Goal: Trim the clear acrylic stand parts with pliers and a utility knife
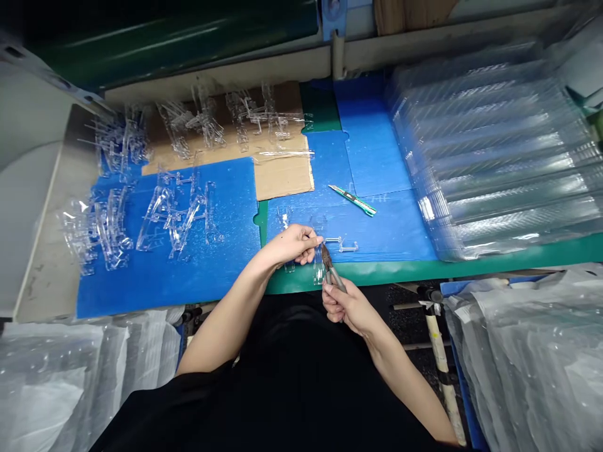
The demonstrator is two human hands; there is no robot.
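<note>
My left hand (289,246) grips a transparent moulded plastic part (319,265) near the front of a blue corrugated plastic sheet (348,235). My right hand (346,307) is shut around the handles of a pair of side cutters (332,270), whose jaws are at the part, close to my left fingertips. A thin arm of the moulding (340,245) sticks out to the right. Fingers hide some of the part. A green-handled utility knife (353,199) lies on the blue sheet, beyond both hands.
Piles of transparent moulded parts (106,226) lie on a second blue sheet (207,276) and on cardboard (277,169) to the left. Stacked transparent trays (490,157) fill the right. Plastic bags (527,358) hang below the bench's green front edge (518,256).
</note>
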